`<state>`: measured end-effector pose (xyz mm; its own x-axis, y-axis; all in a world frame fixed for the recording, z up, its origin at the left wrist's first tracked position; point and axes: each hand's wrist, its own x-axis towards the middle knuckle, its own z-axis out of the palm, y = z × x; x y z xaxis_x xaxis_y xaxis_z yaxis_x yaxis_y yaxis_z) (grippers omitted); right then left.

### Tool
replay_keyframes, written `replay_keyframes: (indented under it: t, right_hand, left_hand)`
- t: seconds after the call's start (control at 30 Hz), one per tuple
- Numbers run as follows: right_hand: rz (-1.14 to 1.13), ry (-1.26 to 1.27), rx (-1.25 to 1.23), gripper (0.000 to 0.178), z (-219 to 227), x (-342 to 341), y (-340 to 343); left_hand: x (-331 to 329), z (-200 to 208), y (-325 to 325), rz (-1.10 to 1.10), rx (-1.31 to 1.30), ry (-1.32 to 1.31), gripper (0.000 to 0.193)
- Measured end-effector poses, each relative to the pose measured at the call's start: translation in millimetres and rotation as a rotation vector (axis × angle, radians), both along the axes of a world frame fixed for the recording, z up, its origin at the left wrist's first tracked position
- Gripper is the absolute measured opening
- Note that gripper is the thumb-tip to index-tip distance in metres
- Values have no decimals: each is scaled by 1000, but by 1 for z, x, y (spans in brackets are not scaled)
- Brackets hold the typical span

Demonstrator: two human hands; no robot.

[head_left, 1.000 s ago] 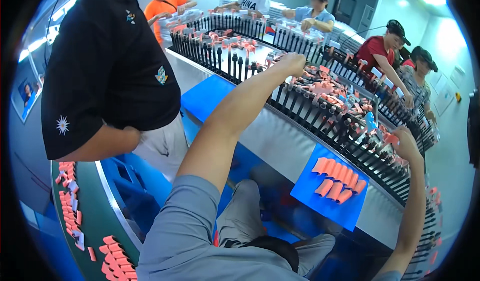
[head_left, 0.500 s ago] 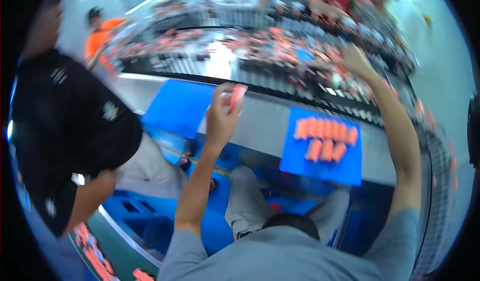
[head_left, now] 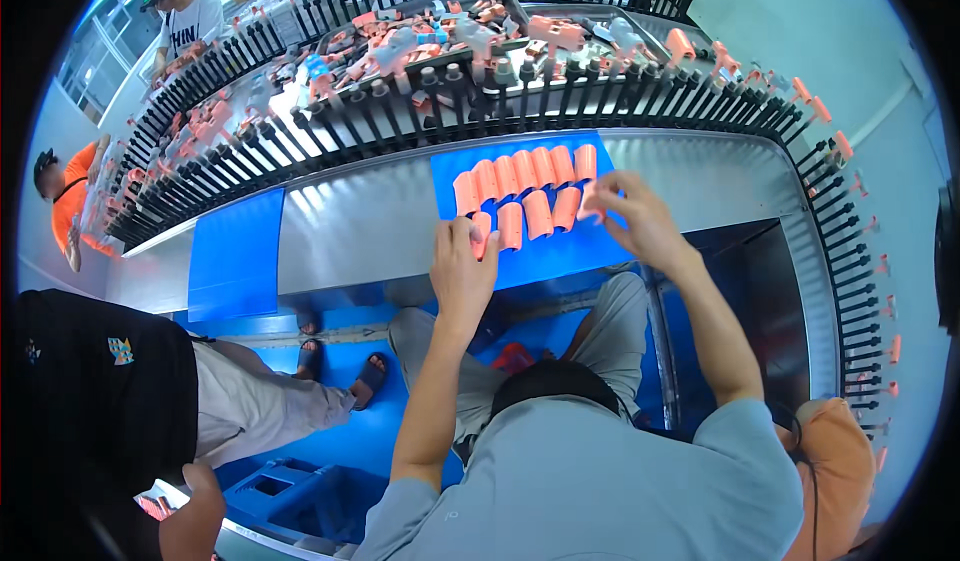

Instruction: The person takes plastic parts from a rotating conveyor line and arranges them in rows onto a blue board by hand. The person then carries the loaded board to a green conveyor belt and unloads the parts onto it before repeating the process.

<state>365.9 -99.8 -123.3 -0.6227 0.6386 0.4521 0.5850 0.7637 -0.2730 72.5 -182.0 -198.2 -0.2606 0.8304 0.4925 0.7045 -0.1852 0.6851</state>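
Note:
Curved orange plastic shells (head_left: 525, 171) stand in two rows on a blue mat (head_left: 520, 271) on the metal bench before me. At the near row's left end, my left hand (head_left: 462, 266) grips one orange curved shell (head_left: 481, 234) between thumb and fingers. At that row's right end, my right hand (head_left: 640, 223) pinches another small orange piece (head_left: 588, 203), partly covered by the fingertips. Whether either held piece rests on the mat, I cannot tell.
Beyond the bench runs a line of upright black pegs (head_left: 430, 111), some topped with orange or clear parts. Metal trays (head_left: 515, 21) behind it hold heaped orange parts. Left lies another blue mat (head_left: 237, 256). A person in black (head_left: 110, 391) stands close at my left, holding a phone.
My right hand has come back from the peg line to the mat and now pinches a piece. My left hand has brought its orange piece to the near row. The view has turned.

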Motion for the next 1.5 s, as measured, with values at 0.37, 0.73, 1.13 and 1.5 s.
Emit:
replay_keyframes:
  t: [0.37, 0.73, 1.13, 1.5]
  right_hand:
    - [-262, 147, -90, 95, -39, 5, 14]
    - [-63, 40, -130, 128, -59, -4, 70]
    - [-101, -55, -153, 134, -51, -19, 60]
    - [-38, 96, -35, 122, -57, -29, 100]
  left_hand:
    - [-7, 1, 8, -197, -222, 274, 144]
    - [-14, -5, 83, -247, -254, 378, 146]
    - [-6, 3, 80, -229, -213, 330, 148]
    - [-5, -1, 116, -204, -131, 326, 147]
